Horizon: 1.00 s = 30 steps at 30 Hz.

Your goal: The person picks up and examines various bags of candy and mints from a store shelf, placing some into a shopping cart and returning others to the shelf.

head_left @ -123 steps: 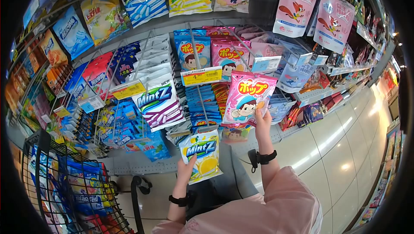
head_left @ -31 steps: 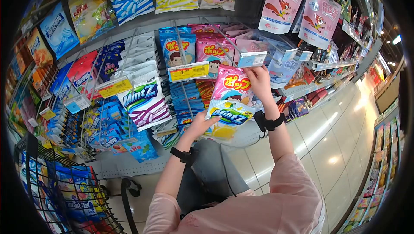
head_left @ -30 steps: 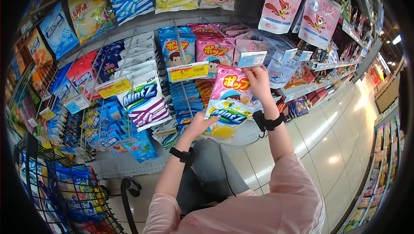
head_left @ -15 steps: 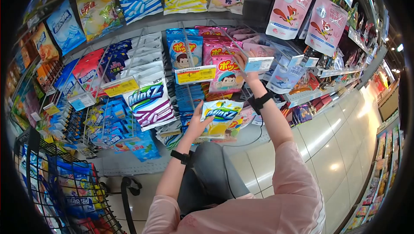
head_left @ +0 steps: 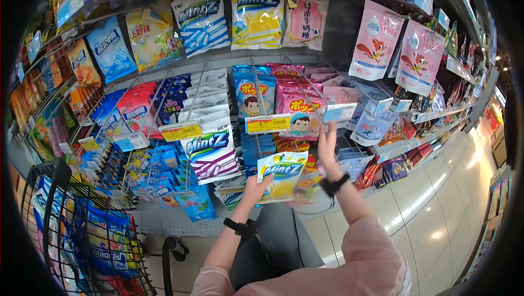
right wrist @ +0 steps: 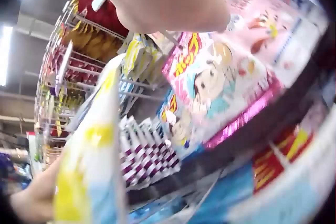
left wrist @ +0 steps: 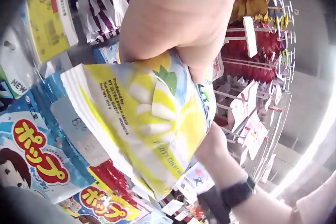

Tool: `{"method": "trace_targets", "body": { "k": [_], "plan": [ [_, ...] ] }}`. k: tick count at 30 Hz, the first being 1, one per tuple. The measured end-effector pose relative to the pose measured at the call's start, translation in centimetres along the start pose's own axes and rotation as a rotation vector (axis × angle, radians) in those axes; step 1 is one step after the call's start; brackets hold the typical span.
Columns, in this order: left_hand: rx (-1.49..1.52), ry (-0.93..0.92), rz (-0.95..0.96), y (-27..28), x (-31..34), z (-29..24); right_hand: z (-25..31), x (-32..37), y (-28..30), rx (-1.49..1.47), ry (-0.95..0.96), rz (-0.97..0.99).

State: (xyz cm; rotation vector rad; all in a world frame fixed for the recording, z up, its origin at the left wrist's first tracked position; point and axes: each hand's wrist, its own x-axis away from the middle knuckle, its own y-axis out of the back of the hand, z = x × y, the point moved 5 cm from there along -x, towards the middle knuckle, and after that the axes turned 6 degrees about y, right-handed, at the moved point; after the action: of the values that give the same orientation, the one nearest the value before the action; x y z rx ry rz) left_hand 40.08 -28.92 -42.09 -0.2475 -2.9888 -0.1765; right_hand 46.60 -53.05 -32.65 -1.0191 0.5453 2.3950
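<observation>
Yellow MintZ bag [head_left: 282, 175] thinly held, close under the pegs [head_left: 314, 90].
Pinched at its lower edge only by left hand [head_left: 252, 189]; could well slip free or knock the pink pouch [head_left: 299, 120] at the peg's front end. Right hand [head_left: 327, 142] spread, empty, just beneath that pouch.

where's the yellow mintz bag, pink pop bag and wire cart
yellow mintz bag [head_left: 282, 175]: head view, middle of its front
pink pop bag [head_left: 298, 105]: head view, red logo on its front
wire cart [head_left: 57, 166]: head view, black top rim
</observation>
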Motion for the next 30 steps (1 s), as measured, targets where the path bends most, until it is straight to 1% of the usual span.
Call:
{"method": "trace_targets", "body": {
  "k": [1, 3, 5, 7, 8, 9, 11, 12, 15, 16, 17, 18, 19, 21, 22, 23, 25, 26, 28, 29, 30],
  "plan": [
    [0.0, -0.01, -0.003, 0.0, -0.1, -0.2, -1.1, 2.9, -0.7, -0.281, -0.11, 0.118],
    [0.208, -0.099, -0.047, 0.2, 0.2, -1.0, -2.9, 9.6, -2.4, -0.779, -0.357, 0.326],
    [0.259, -0.054, -0.06, 0.1, 1.0, -2.8, -1.8, 13.8, -2.9, -0.346, -0.092, 0.607],
    [0.29, -0.056, -0.028, 0.0, 1.3, -3.3, 2.0, 15.1, -2.6, -0.747, -0.499, 0.52],
    [0.284, -0.067, -0.006, -0.1, 1.2, -3.2, 2.6, 15.1, -2.5, -0.759, -0.556, 0.407],
    [0.284, -0.087, -0.005, -0.2, 1.3, -3.3, 3.7, 14.8, -2.2, -0.759, -0.571, 0.405],
    [0.258, -0.105, -0.009, -0.3, 1.6, -3.7, 5.1, 14.0, -1.6, -0.606, -0.585, 0.401],
    [0.255, -0.102, -0.007, -0.3, 1.8, -3.5, 5.3, 13.8, -1.5, -0.604, -0.549, 0.359],
    [0.225, -0.179, -0.001, 0.4, 2.0, -3.6, 5.8, 13.1, -0.1, -0.559, -0.523, 0.341],
    [0.257, -0.204, 0.036, 0.9, 2.0, -3.5, 5.3, 13.0, 0.5, -0.54, -0.522, 0.297],
    [0.29, -0.231, 0.073, 1.3, 2.2, -3.5, 5.5, 12.5, 1.1, -0.541, -0.512, 0.294],
    [0.223, -0.306, 0.029, 2.0, 2.4, -3.9, 6.2, 11.6, 2.2, -0.543, -0.447, 0.246],
    [0.224, -0.323, 0.028, 2.6, 2.8, -4.1, 6.9, 10.6, 3.3, -0.547, -0.378, 0.2],
    [-0.327, -0.504, -0.221, 4.2, 4.1, -5.5, 7.8, 8.7, 4.3, -0.536, -0.357, 0.217],
    [-0.428, -0.606, -0.256, 4.6, 4.9, -6.6, 9.4, 7.0, 5.1, -0.522, -0.246, 0.158],
    [-0.427, -0.617, -0.268, 4.7, 5.6, -8.1, 11.2, 5.3, 5.7, -0.509, -0.137, 0.098],
    [-0.487, -0.938, -0.421, 4.8, 8.3, -12.7, 14.2, 1.7, 5.4, -0.656, -0.145, 0.071],
    [-0.533, -1.018, -0.456, 5.1, 9.1, -14.7, 16.1, -0.1, 5.0, -0.696, -0.124, 0.074],
    [-0.506, -1.076, -0.612, 6.1, 9.8, -18.5, 19.1, -3.4, 3.8, -0.728, -0.076, 0.087],
    [-0.429, -1.033, -0.614, 6.9, 9.5, -20.2, 20.3, -4.9, 3.1, -0.72, -0.046, 0.096],
    [-0.411, -1.044, -0.601, 7.7, 9.2, -22.2, 21.4, -6.4, 2.4, -0.7, 0.016, 0.103]
  ]
}}
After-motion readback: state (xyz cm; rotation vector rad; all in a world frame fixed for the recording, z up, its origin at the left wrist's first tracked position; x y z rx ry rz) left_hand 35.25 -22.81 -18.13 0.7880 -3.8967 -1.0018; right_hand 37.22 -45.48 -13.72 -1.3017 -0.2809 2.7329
